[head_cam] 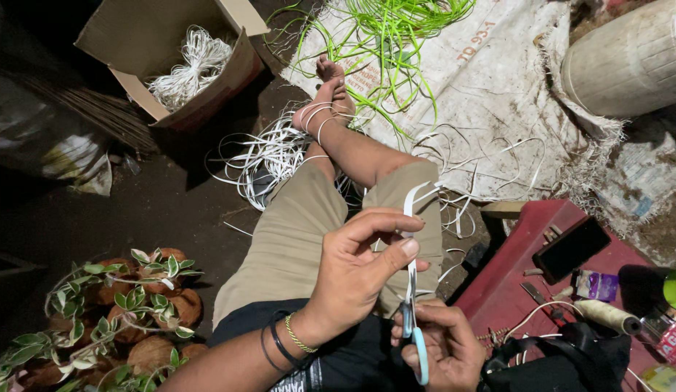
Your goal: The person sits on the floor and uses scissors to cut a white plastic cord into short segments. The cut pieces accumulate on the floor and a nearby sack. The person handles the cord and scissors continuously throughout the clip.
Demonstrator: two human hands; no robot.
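Observation:
My left hand [356, 272] pinches a white plastic strip [413, 199] between thumb and forefinger, its forked upper end sticking up above the fingers. My right hand [443, 345] sits just below, gripping scissors with light blue handles [416, 341] whose blades run up along the strip. Both hands hover over my lap, above my khaki shorts [291, 239]. My bare legs stretch away, feet crossed in a tangle of white strips [269, 156].
A cardboard box [135, 36] with coiled white strips stands far left. Green strips [385, 33] lie on a white sack [498, 94]. A red stool [530, 290] at right holds a phone [570, 248], a thread spool and small tools. Potted leafy plants [127, 312] sit at near left.

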